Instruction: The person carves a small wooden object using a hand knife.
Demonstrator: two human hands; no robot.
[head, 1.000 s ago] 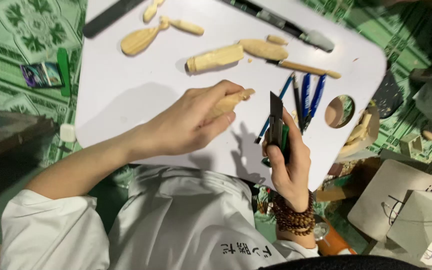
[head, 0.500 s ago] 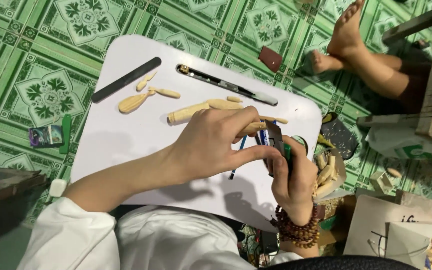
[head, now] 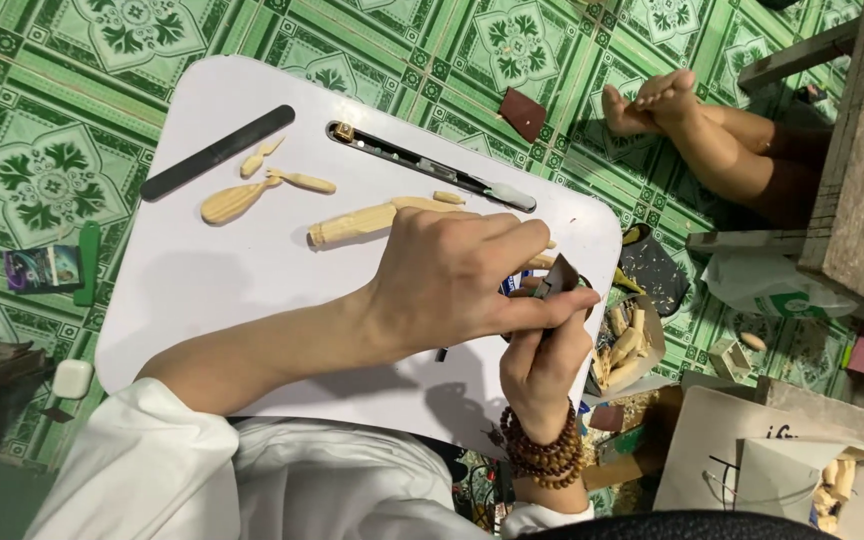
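A small wooden piece (mostly hidden) is clamped in the left hand (head: 452, 285) over the white surface (head: 202, 290). The carving knife (head: 555, 280) is gripped in the right hand (head: 542, 365); shallow, controlled cuts are advised.

white lap table (head: 202, 290) on green tiled floor (head: 42, 90) bears carved wooden pieces (head: 352, 224), black file (head: 217, 152)
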